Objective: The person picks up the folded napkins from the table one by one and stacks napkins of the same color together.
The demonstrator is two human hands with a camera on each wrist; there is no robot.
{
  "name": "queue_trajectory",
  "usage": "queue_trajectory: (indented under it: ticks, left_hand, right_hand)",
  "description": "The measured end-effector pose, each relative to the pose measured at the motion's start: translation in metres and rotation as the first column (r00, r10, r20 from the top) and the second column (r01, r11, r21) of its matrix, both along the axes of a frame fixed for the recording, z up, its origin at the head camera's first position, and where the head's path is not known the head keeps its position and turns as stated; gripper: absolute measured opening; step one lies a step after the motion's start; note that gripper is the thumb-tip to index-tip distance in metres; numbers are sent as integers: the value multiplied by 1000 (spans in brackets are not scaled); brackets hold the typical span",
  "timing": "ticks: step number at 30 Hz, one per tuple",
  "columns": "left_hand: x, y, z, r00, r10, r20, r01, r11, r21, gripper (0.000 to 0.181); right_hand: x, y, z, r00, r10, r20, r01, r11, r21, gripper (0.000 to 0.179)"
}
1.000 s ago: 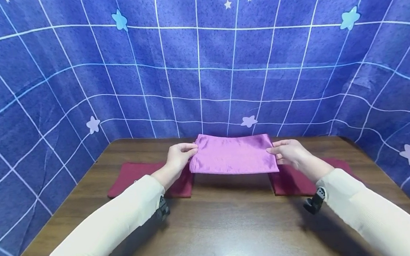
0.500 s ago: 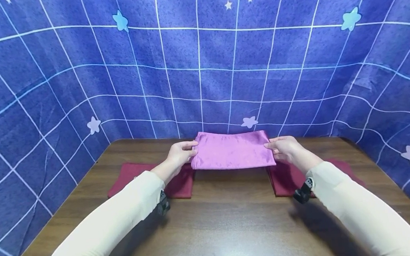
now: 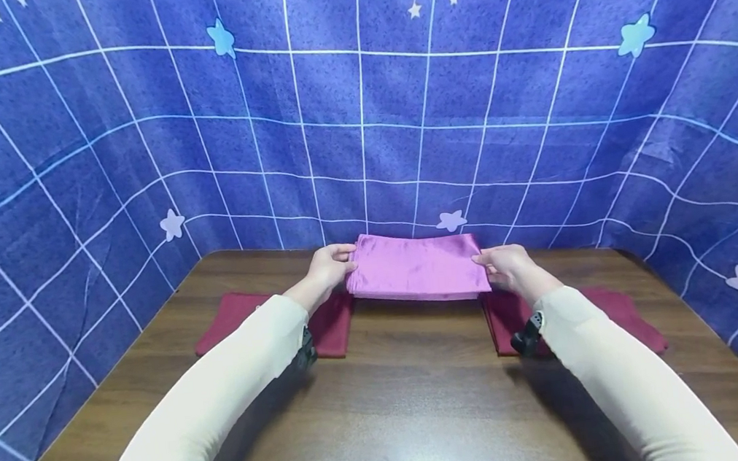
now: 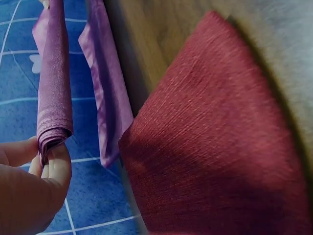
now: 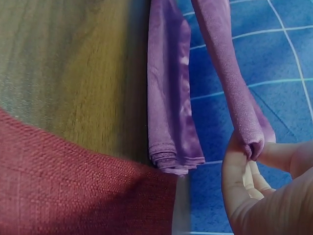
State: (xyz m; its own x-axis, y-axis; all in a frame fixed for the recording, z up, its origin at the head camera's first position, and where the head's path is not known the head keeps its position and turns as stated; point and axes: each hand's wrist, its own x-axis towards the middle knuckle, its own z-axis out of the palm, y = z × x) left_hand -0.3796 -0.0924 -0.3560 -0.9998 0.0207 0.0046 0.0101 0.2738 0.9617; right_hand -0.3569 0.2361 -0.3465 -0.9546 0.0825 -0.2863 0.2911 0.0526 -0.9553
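A folded satiny pink-purple cloth (image 3: 418,264) is held up over the far middle of the table. My left hand (image 3: 329,269) pinches its left end between thumb and fingers; my right hand (image 3: 509,266) pinches the right end in the same way. From the side, the left wrist view shows this cloth (image 4: 55,73) as several layers folded over, with its end between the fingertips. A second folded purple cloth (image 5: 168,98) lies at the table's far edge in the right wrist view, below the held one. In the head view the held cloth mostly hides it.
Dark red cloths lie on the wooden table (image 3: 417,402), one on the left (image 3: 334,329) and one on the right (image 3: 620,315), partly under my forearms. A blue curtain (image 3: 397,96) with white lines and stars hangs behind the table and along both sides.
Both hands have carried the pink-purple cloth slightly farther back toward the curtain. The right hand has also shifted a little leftward. The dark red cloths stay where they were.
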Motion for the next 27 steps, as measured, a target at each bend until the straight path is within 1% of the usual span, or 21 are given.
queue_trajectory:
  ticks: [3, 6, 8, 11, 13, 14, 16, 19, 23, 27]
  left_hand:
    - [-7, 2, 0, 1000, 6, 0, -6, 1000, 17, 45]
    - [-11, 3, -1, 1000, 9, 2, -9, 999, 34, 46]
    - [-14, 3, -2, 1000, 8, 6, -8, 999, 41, 47]
    - [-18, 4, -4, 1000, 12, 14, -13, 998, 58, 49]
    - [-21, 4, -4, 1000, 17, 16, -18, 998, 57, 51]
    - [-22, 4, -5, 1000, 20, 19, -21, 998, 55, 52]
    - [-24, 4, -6, 999, 24, 24, -25, 998, 59, 52]
    - [-26, 5, -6, 999, 25, 30, -27, 997, 70, 52]
    - [-29, 8, -9, 999, 28, 39, -32, 994, 103, 50]
    - [-32, 11, -15, 998, 54, 32, -57, 991, 120, 47]
  right_hand:
    - [-6, -1, -4, 999, -32, -19, 32, 999, 26, 55]
    - [-15, 0, -11, 998, -51, -34, 53, 998, 45, 53]
    - [-21, 3, -17, 997, -57, -47, 59, 998, 29, 49]
    - [-27, 3, -20, 995, -83, -51, 84, 996, 29, 48]
    - [-28, 0, -21, 993, -101, -53, 103, 994, 37, 48]
    - [-27, -3, -19, 992, -118, -45, 121, 991, 60, 51]
    - [-26, -6, -18, 991, -126, -45, 128, 990, 63, 51]
    - [-26, -9, -17, 990, -135, -40, 137, 990, 40, 52]
    - [-31, -6, -21, 986, -162, -31, 163, 986, 32, 51]
    - [-38, -5, -25, 983, -180, -29, 181, 983, 36, 52]
